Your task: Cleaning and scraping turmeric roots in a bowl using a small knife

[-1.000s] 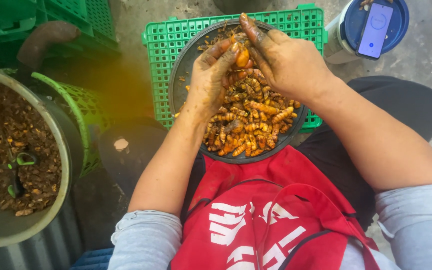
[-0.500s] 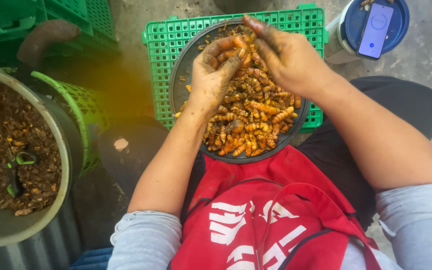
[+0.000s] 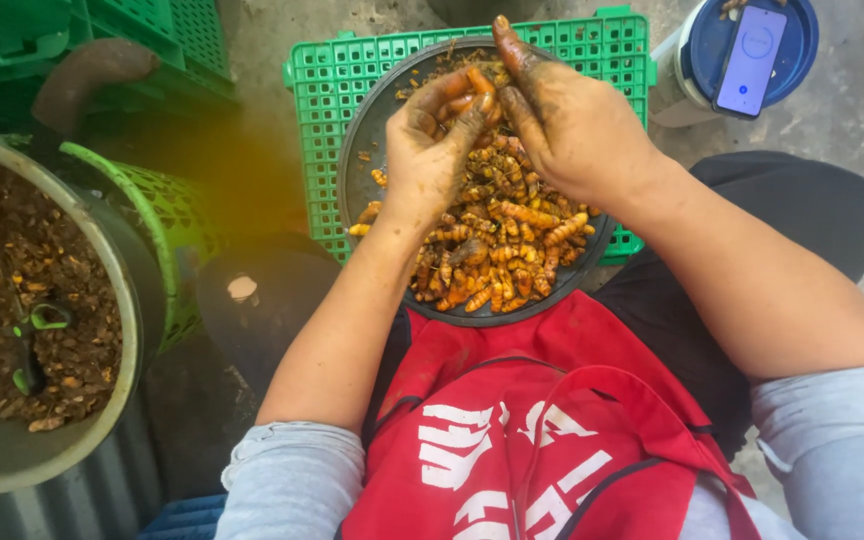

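Seen from above, two bare, soil-stained hands meet over the far side of a round dark pan (image 3: 372, 150) heaped with orange turmeric roots (image 3: 497, 250). The left hand (image 3: 430, 150) is curled, its fingers and thumb pinched around one orange root piece (image 3: 464, 88) held just above the heap. The right hand (image 3: 567, 125) arches beside it, fingers bent down onto that same piece, the forefinger sticking out past the pan's far rim. Both forearms slope in from the near corners, elbows wide, sleeves pale grey. The pan rests on a bright green plastic crate (image 3: 612, 50), and its near edge sits against a red apron (image 3: 532, 420) on the person's lap. Left of the pan stands a green mesh basket (image 3: 167, 215), and further left a large pale tub (image 3: 102, 290) filled with brown peelings and scraps. Beyond the pan's right side, a blue lidded container (image 3: 802, 40) carries a phone (image 3: 750, 60) lying flat on top. Grey concrete floor (image 3: 852, 120) shows around the crate.
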